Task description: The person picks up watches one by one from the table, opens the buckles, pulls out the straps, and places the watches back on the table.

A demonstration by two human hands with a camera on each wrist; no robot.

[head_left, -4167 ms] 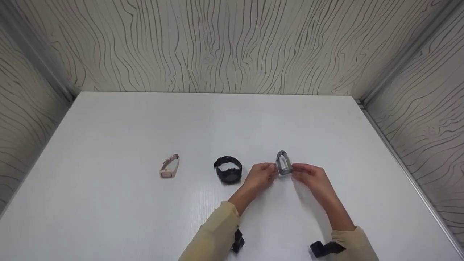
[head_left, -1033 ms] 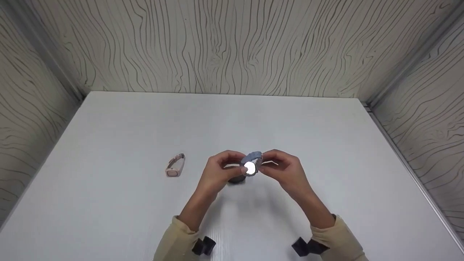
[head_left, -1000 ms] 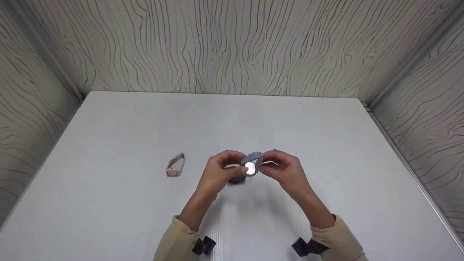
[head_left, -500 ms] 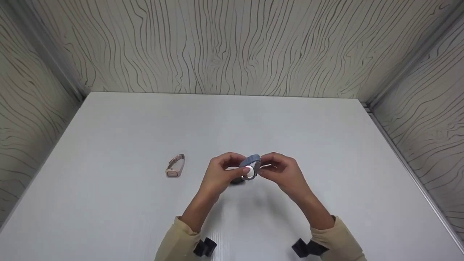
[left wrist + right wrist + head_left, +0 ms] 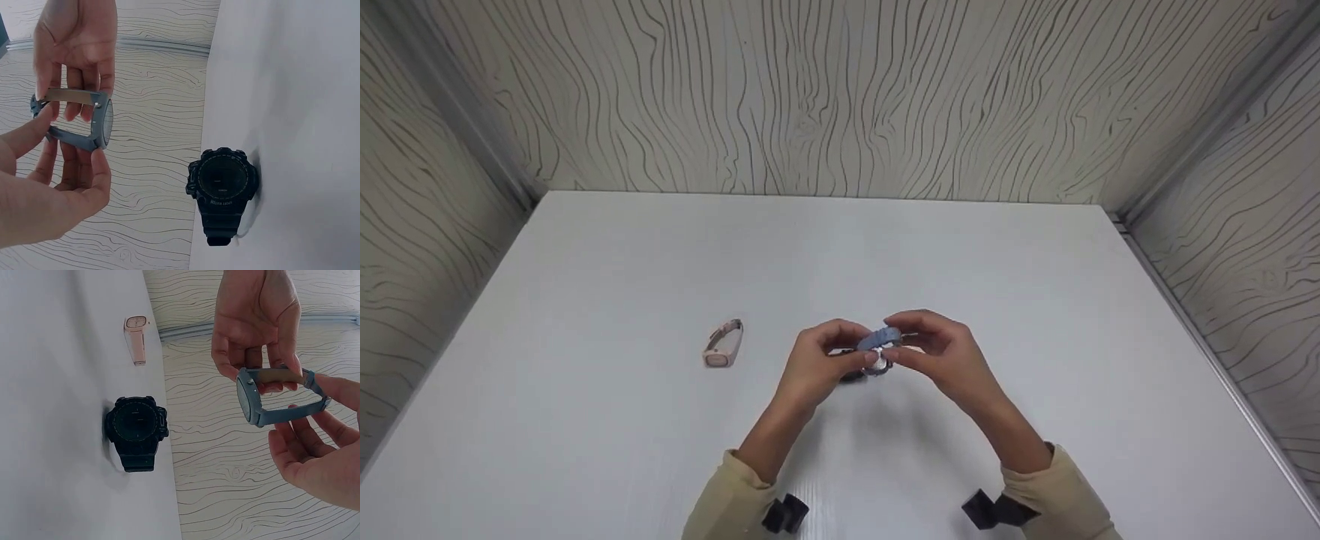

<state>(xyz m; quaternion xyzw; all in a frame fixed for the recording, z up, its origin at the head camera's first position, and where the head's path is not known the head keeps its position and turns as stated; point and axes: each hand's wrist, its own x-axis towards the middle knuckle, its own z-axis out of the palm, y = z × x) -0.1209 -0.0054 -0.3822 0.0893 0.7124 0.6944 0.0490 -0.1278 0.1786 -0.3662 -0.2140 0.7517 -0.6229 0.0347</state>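
Note:
Between my two hands, a blue-strapped wristwatch point(image 5: 880, 339) with a round silver-rimmed face is held up off the table. My left hand point(image 5: 812, 369) pinches it from the left, the thumb at the face. From the other side my right hand point(image 5: 943, 351) grips it, thumb near the face's edge and fingers at the strap. In the left wrist view the strap forms a loop, its inner side tan point(image 5: 67, 95). Both hands also show around the blue wristwatch point(image 5: 281, 413) in the right wrist view. Behind the left hand, a black sport watch point(image 5: 852, 375) is mostly hidden.
The black sport watch point(image 5: 224, 177) lies face up on the white table point(image 5: 607, 285). Further left is a small pink watch point(image 5: 718, 358), its strap looped. Wood-grain patterned panels point(image 5: 810, 97) stand along the back and sides.
The blue wristwatch has been lifted from the table's right and brought left, in front of the black one. Lately my right fingers shifted onto its strap and face edge, and the glare faded.

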